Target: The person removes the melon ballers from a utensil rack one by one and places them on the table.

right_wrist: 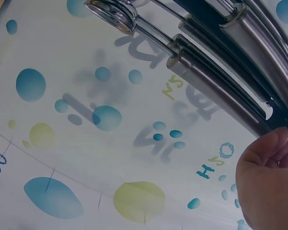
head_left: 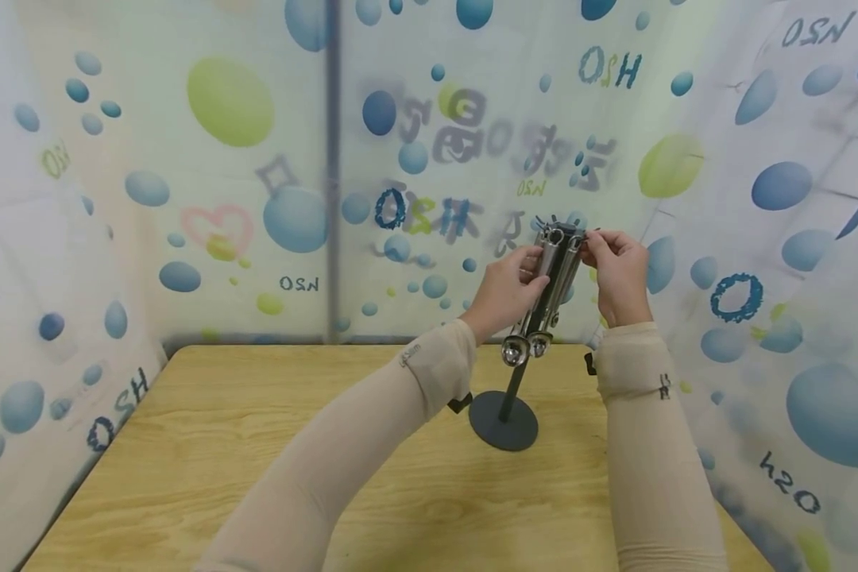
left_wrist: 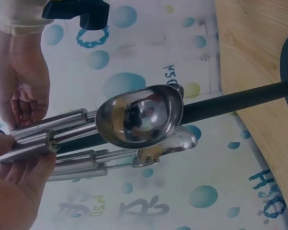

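A dark utensil stand (head_left: pixel 504 425) with a round base and hooks at its top stands on the table. Several shiny metal ice cream scoops hang around its post, bowls down. My left hand (head_left: pixel 506 290) grips the handle of the nearest scoop (left_wrist: pixel 139 117), thumb on the near side and fingers behind. Its broad oval bowl faces the left wrist camera. At the top right of the stand, my right hand (head_left: pixel 624 270) pinches a dark hook beside the end of another scoop's handle (right_wrist: pixel 221 93). The fingertips partly hide that hook.
The wooden table (head_left: pixel 257 445) reaches toward me from the back wall. Printed curtains (head_left: pixel 229 199) with blue and green dots enclose the back and both sides. The stand is near the table's far right part.
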Demonstrator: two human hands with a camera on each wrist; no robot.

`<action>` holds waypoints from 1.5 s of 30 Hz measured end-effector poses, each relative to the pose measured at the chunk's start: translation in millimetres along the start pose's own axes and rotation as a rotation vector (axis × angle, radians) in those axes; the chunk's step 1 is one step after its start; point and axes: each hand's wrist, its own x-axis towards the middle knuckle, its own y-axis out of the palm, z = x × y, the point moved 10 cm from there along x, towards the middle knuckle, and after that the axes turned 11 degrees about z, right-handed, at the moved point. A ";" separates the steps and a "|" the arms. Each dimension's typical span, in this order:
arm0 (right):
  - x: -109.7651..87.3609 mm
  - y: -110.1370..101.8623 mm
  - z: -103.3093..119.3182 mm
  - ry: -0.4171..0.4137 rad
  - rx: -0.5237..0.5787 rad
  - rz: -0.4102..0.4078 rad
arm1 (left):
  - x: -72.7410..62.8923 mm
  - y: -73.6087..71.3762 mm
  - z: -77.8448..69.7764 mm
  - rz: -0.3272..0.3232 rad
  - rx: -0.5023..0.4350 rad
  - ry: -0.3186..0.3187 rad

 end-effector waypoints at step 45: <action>-1.9 -2.9 -1.8 0.029 -0.090 -0.024 | -34.8 -16.3 47.1 -0.026 -0.058 -0.125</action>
